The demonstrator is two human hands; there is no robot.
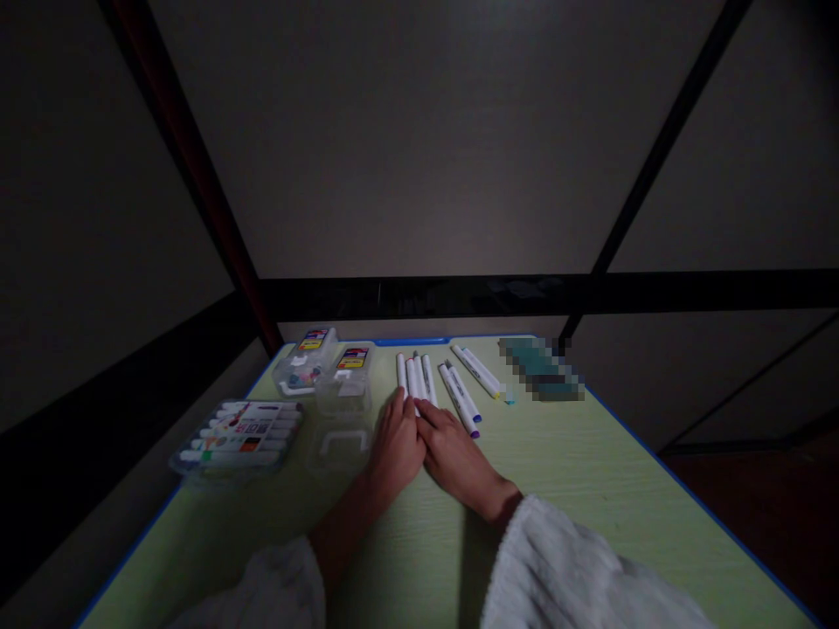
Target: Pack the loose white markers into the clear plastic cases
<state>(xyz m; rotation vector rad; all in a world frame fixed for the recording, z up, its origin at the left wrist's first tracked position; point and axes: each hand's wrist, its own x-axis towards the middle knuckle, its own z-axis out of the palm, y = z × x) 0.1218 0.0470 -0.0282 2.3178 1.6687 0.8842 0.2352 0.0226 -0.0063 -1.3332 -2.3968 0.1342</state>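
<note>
Touching: 2 hands (pixel 398 441) | 4 wht mkrs (pixel 412 376) | 1 mkr pk (pixel 246 432) L

Hands: two, one left hand (pixel 398 441) and one right hand (pixel 459 454). Sleeves: two (pixel 564 559). Loose markers: eight visible, comprising one group of four (pixel 412 377) at the hands, one pair (pixel 458 398) at centre, and one pair (pixel 477 373) to the right. Small clear boxes: two (pixel 347 391), with two labels (pixel 353 357), one per box. Marker case: one (pixel 262 472); its contents number several, exact count unreadable. Pixelated object: one (pixel 541 367). Table: one (pixel 590 489).
</note>
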